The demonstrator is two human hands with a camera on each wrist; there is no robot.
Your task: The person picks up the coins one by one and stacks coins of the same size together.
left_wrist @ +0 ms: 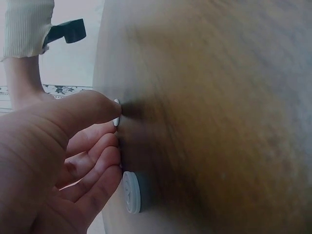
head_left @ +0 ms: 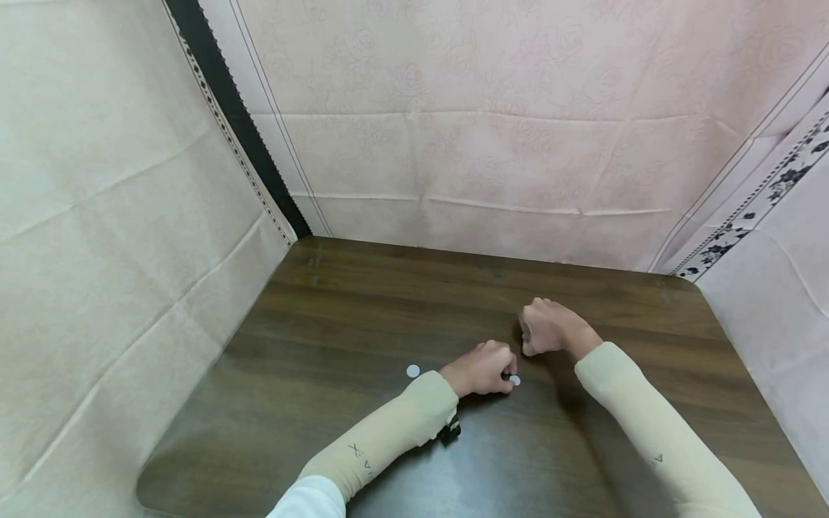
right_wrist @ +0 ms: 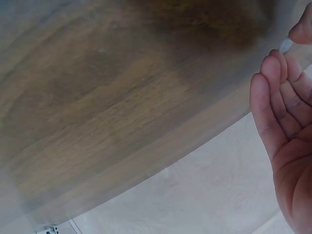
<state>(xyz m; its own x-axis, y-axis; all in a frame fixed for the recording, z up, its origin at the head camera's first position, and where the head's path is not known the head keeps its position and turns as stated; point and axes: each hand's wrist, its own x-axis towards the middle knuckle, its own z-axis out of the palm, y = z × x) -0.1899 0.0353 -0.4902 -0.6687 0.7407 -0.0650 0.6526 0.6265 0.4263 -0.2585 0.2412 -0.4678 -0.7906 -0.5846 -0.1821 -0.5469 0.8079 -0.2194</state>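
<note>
My left hand [head_left: 487,368] is low over the brown wooden table, its thumb and fingertips pinching a small white disc [head_left: 515,380] at its edge. In the left wrist view, the disc [left_wrist: 117,113] stands edge-on between thumb and forefinger, close to the tabletop. A second white disc [head_left: 413,370] lies on the table to the left of that hand; up close this disc [left_wrist: 131,192] has a raised rim and a marking on its face. Farther back and right, my right hand [head_left: 547,327] pinches a small whitish piece [right_wrist: 286,45] between thumb and fingertips, partly hidden by them.
The wooden table [head_left: 311,324] has rounded corners. Pale cloth [head_left: 486,158] hangs behind it, with more cloth [head_left: 129,252] at the left side and a floral-bordered cloth [head_left: 790,237] at the right. A black wrist camera [head_left: 450,430] hangs under the left cuff.
</note>
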